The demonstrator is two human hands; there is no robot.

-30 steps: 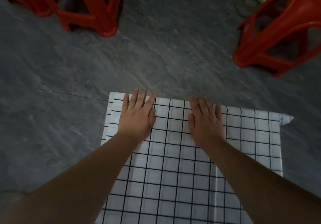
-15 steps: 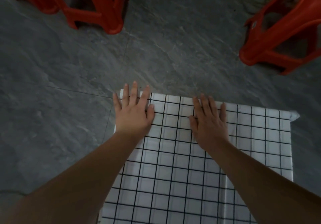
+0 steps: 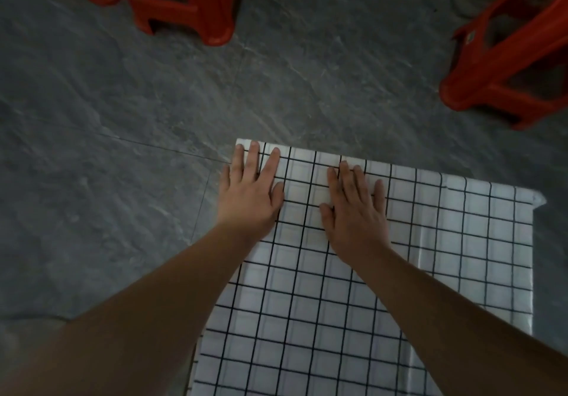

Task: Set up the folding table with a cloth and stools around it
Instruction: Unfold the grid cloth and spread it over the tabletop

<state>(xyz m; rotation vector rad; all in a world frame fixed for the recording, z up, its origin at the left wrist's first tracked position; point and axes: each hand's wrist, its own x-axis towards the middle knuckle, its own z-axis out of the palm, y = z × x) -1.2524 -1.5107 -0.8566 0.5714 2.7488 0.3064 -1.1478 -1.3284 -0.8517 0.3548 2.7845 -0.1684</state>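
Two bare forearms reach in from the lower edge, with no sleeve showing anywhere along their visible length. The left hand (image 3: 249,194) and the right hand (image 3: 353,208) wear no gloves, rings, watch or wristband. The fingernails look short and plain, though the picture is too soft to show finer detail.

A white cloth (image 3: 353,303) with a black grid covers the tabletop from its far edge to the near bottom of view, creased along its right side. The left hand (image 3: 249,192) and right hand (image 3: 353,208) lie flat on it. Two red stools, far left (image 3: 184,5) and far right (image 3: 504,66), stand on the grey stone floor (image 3: 107,149).
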